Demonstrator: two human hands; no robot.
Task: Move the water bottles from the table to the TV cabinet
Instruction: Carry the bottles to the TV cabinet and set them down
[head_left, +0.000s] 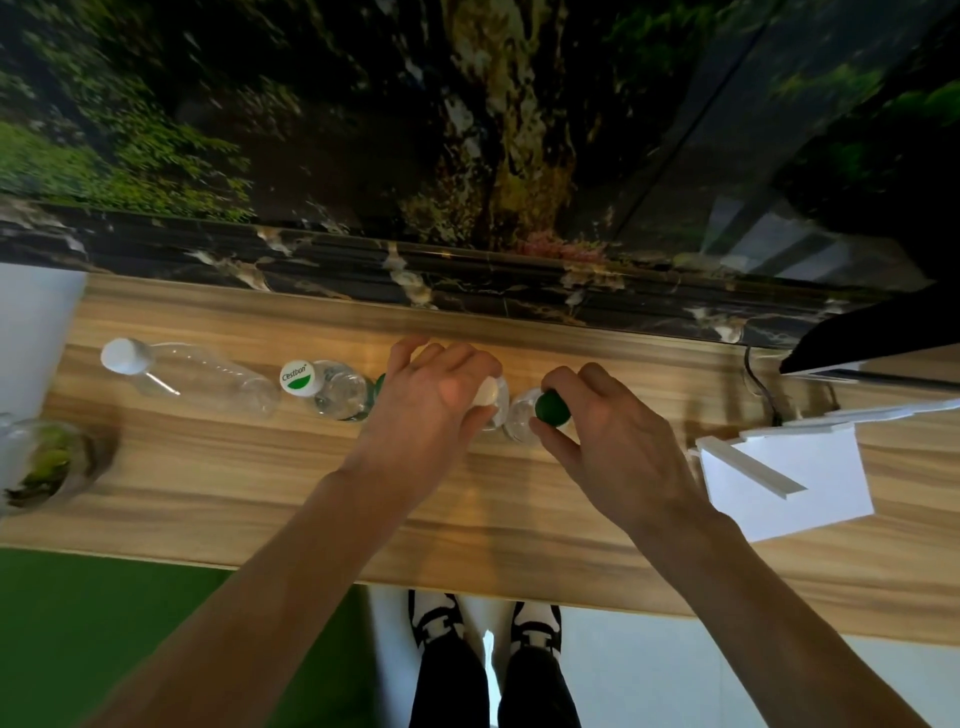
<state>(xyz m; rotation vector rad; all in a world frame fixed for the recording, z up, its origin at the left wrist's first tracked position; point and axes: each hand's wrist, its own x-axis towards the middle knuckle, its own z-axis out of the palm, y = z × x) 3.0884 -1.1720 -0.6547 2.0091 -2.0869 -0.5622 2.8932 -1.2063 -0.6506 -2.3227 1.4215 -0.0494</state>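
Wooden cabinet top (208, 467), seemingly four bottles, left hand (431, 400) gripping white-capped bottle (491, 397), right hand (613, 441) gripping green-capped bottle (550, 408).

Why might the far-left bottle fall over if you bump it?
The far-left bottle looks clear all the way down, so it is probably empty and light. It is tall and slim, so a nudge would likely tip it, and once down it could roll along the wooden top. Its thin plastic probably squashes easily.
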